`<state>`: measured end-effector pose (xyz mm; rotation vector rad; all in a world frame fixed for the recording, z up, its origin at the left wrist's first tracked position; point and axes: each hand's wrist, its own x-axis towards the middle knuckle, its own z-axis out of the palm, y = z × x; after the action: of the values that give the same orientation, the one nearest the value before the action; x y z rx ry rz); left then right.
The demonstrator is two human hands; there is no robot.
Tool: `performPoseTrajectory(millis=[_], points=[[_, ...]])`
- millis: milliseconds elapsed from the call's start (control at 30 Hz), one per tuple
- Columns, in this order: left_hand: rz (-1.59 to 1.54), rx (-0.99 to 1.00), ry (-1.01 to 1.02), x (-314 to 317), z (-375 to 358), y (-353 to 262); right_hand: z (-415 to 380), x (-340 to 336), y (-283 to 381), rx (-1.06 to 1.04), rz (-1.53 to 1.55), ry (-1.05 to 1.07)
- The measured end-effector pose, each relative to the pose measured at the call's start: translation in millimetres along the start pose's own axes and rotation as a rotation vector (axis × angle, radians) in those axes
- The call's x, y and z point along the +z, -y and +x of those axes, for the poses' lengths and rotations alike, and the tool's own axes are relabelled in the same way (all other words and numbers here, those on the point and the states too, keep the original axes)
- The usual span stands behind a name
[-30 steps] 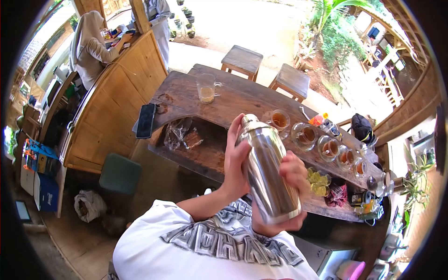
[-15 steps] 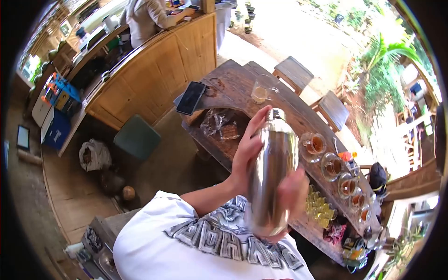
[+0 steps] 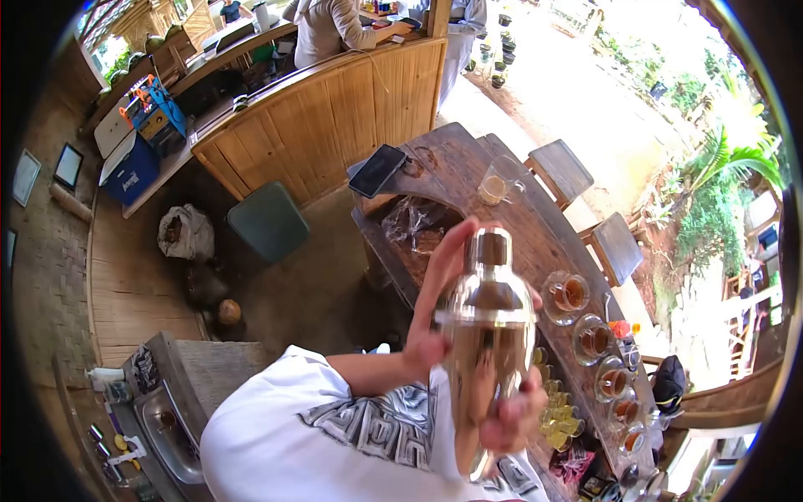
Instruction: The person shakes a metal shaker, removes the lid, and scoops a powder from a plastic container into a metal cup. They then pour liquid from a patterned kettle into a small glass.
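Note:
A shiny metal cocktail shaker (image 3: 485,335) stands nearly upright in front of my chest, its cap towards the top of the view. My left hand (image 3: 428,322) wraps around its upper part from the left, fingers reaching up beside the cap. Lower down, my right hand (image 3: 514,416) grips the body from the right, slightly blurred. Beyond the shaker, a glass mug (image 3: 493,189) with a pale brown drink stands on the wooden table (image 3: 468,159). Glass cups of brown drink (image 3: 571,293) line the table's right side, several on saucers.
A black phone (image 3: 377,171) lies at the table's far left corner, near a clear plastic bag (image 3: 406,219). Small glasses of yellow liquid (image 3: 562,418) cluster at right. Wooden stools (image 3: 560,171) stand beyond. A person (image 3: 330,33) is behind the wooden counter (image 3: 335,117).
The shaker has gone from leaning, with its top farther away, to more upright with its cap facing me. Both hands have moved with it, and the camera view has shifted.

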<state>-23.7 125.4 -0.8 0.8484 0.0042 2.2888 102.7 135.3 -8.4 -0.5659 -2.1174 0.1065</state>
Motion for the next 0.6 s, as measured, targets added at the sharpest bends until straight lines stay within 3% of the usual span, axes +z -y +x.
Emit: performPoseTrajectory(millis=[33, 67, 100, 133, 233, 267, 300, 367, 400, 433, 500, 533, 600], points=[[0.219, -0.280, -0.158, -11.1, -2.4, -12.4, 4.9, -12.9, 4.3, -0.019, -0.125, 0.194], [0.260, -0.299, -0.304, -14.2, -0.9, -4.6, 13.3, -5.0, 11.1, -0.017, -0.124, 0.192], [0.303, -0.317, -0.452, -13.7, -1.9, 2.3, 38.6, 16.4, 28.7, 0.162, 0.463, -0.257], [0.404, -0.192, -0.489, -1.9, -7.6, 4.1, 51.3, 26.2, 36.9, 0.337, 1.046, -0.710], [0.018, 0.072, -0.084, 29.7, -25.5, 13.6, 19.1, 26.5, 11.7, 0.348, 0.835, -0.574], [-0.040, 0.102, -0.034, 33.3, -23.5, 14.6, -0.4, 26.8, 0.8, 0.354, 0.725, -0.504], [0.049, -0.050, -0.052, 18.2, -22.2, 7.9, -18.8, 25.9, -8.7, 0.359, 0.610, -0.436], [0.254, -0.302, -0.398, -0.8, -14.3, 9.4, -9.9, 12.7, -4.3, 0.358, 0.380, -0.311], [0.376, -0.258, -0.510, 12.2, -21.0, 14.0, 23.7, 9.1, 6.9, 0.133, 0.959, -0.588], [0.382, -0.247, -0.513, 20.1, -29.3, 20.6, 38.8, 2.1, 12.1, 0.148, 1.031, -0.621], [0.177, 0.109, -0.058, 30.4, -41.2, 31.7, 5.8, -9.9, -12.3, 0.110, 0.809, -0.488], [0.180, 0.116, -0.062, 29.5, -43.2, 32.7, -9.6, -12.4, -23.4, 0.093, 0.729, -0.424], [0.177, -0.090, -0.241, 18.3, -43.0, 31.8, -11.9, -17.2, -27.9, 0.049, 0.697, -0.374]])
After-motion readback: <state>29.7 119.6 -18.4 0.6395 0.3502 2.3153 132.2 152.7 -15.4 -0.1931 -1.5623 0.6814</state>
